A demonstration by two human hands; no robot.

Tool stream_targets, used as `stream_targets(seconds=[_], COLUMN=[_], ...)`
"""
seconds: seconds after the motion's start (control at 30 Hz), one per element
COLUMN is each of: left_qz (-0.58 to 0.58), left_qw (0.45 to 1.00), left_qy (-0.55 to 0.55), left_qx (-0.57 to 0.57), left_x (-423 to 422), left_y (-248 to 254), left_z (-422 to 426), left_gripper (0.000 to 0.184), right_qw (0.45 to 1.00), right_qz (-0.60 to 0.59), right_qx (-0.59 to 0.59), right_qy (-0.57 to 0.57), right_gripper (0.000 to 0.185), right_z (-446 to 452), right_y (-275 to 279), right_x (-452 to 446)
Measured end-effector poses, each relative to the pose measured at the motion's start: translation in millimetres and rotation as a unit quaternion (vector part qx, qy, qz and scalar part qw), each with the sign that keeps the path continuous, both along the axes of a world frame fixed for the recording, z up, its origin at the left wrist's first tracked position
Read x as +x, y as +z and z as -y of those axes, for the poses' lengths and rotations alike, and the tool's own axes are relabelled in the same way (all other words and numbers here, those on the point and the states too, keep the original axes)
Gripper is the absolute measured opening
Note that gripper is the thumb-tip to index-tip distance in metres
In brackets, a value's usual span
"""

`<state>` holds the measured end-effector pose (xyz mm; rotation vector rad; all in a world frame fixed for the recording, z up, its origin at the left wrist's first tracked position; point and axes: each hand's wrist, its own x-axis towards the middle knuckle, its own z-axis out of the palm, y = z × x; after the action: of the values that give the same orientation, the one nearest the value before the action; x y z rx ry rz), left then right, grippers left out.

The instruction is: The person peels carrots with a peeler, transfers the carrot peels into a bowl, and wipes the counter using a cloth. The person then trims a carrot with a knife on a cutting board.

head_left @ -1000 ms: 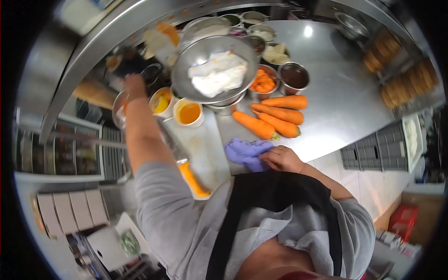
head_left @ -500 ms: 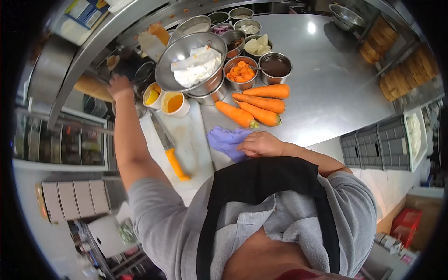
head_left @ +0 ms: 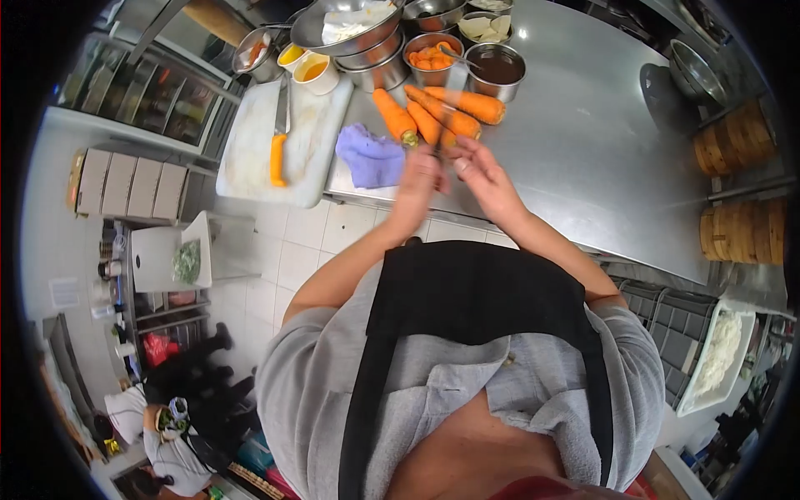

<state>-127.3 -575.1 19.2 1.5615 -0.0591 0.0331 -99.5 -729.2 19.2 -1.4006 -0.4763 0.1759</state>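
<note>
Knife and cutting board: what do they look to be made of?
The knife has a gray, sheened blade, likely steel, and an evenly orange handle, probably smooth plastic. The cutting board seems matte plastic: white, stained, no wood grain visible.

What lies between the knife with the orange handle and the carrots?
A bare part of the cutting board, then a crumpled purple cloth on the metal table, beside the carrots. The head view shows it.

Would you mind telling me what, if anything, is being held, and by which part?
A slender, blurred tool appears held near its dark lower end, between the left hand and the right hand; which of them grips it cannot be told.
</note>
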Motion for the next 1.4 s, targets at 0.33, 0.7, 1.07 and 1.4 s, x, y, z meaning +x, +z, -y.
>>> stream_targets(seconds=[0.33,0.7,1.07,1.4], left_qz=[0.149,0.24,0.325,-0.361], left_qw=[0.887,0.644,0.783,0.843], left_qy=[-0.144,-0.022,-0.015,-0.046], left_qx=[0.413,0.726,0.53,-0.395], left_x=[58,150,83,62], left_y=[8,-34,69,-46], left_z=[39,88,115,208], left_gripper=[0.027,0.038,0.056,0.04], right_qw=[0.956,0.941,0.952,0.933], right_qz=[-0.17,-0.233,-0.149,-0.198], right_qx=[-0.026,-0.012,0.028,-0.098], right_qy=[-0.236,-0.247,-0.265,-0.286], right_gripper=[0.022,0.022,0.022,0.027], right_z=[82,91,186,256], right_y=[-23,-3,-12,-18], right_x=[-15,-33,-25,-18])
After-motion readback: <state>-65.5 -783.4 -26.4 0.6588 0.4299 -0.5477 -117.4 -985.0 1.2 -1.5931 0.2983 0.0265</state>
